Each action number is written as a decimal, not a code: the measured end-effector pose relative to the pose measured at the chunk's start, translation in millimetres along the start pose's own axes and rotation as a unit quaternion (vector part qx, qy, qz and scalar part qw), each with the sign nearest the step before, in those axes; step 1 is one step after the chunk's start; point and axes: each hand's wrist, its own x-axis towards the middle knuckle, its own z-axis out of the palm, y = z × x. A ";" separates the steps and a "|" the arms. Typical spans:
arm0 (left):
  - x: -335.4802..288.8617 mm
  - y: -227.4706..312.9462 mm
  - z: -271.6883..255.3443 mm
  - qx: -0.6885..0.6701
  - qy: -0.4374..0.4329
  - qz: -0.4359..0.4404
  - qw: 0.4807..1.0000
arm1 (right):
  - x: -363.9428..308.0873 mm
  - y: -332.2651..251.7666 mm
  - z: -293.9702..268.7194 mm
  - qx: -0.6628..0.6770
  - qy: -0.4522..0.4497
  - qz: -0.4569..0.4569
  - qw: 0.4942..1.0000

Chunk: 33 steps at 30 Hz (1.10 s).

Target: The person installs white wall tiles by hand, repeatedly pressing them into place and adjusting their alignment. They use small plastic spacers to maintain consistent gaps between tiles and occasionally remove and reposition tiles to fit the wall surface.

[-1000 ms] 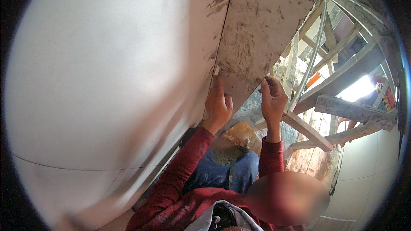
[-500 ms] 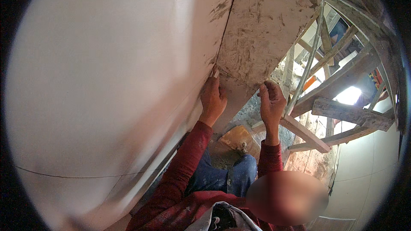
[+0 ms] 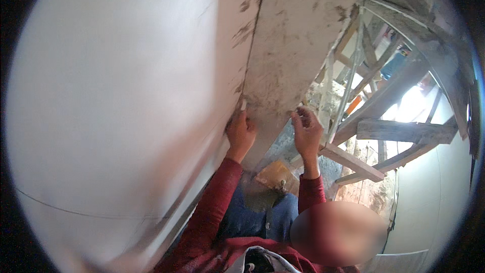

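Observation:
A flat, pale slab (image 3: 298,35) smeared with brown mortar lies along the white wall panel (image 3: 126,86), with a dark narrow gap between them. At the slab's near left corner, beside the gap, my left hand (image 3: 241,135) is closed, and a small white piece (image 3: 243,105) sticks up from its fingers. My right hand (image 3: 307,134) is at the slab's right edge, thumb and fingers pinched together. What sits between those fingertips is too small to make out. Below the hands, near my knees, is a yellowish block (image 3: 278,174) crusted with grey.
On the right stands a rough wooden frame (image 3: 394,131) of crossed boards, its lower rail close to my right forearm. An orange object (image 3: 353,105) shows through it. A worn wooden board (image 3: 361,184) lies beneath. Bright light comes from behind the frame.
The view has shifted, so slab, frame and hands all sit further left, and the hands lower. Both hands keep about the same places at the slab's near end.

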 end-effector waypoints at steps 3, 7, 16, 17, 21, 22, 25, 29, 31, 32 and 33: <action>1.8 -0.1 2.4 -0.001 0.047 0.045 0.998 | 3.9 -24.6 -9.5 -0.040 0.022 -0.034 0.998; -3.2 0.8 2.6 -0.032 0.007 -0.013 0.999 | 29.7 -78.5 -33.7 -0.075 0.121 -0.184 0.973; -14.2 11.0 4.5 -0.214 0.060 -0.077 0.972 | 154.9 -209.4 -35.5 -0.323 0.209 -0.524 0.759; -22.8 16.2 7.7 -0.247 0.047 -0.118 0.961 | 168.5 -212.2 -32.8 -0.358 0.223 -0.544 0.725; -33.4 26.9 10.9 -0.299 0.044 -0.165 0.939 | 205.7 -211.8 -25.5 -0.429 0.195 -0.553 0.688; -31.3 28.5 14.5 -0.299 0.053 -0.150 0.941 | 208.7 -212.8 -24.9 -0.442 0.190 -0.552 0.681; -19.2 22.1 26.3 -0.233 0.114 -0.031 0.965 | 212.6 -214.0 -22.4 -0.477 0.178 -0.516 0.688; -11.9 30.1 24.1 -0.139 0.120 -0.033 0.982 | 194.8 -232.4 -17.8 -0.517 0.158 -0.496 0.679; -11.4 31.6 24.3 -0.222 0.106 -0.088 0.965 | 197.4 -230.3 -17.0 -0.500 0.152 -0.507 0.685; -11.5 33.1 23.3 -0.218 0.096 -0.093 0.967 | 199.7 -226.5 -17.6 -0.493 0.152 -0.514 0.685; -12.4 34.6 21.3 -0.214 0.085 -0.099 0.968 | 200.6 -223.2 -17.4 -0.488 0.164 -0.523 0.680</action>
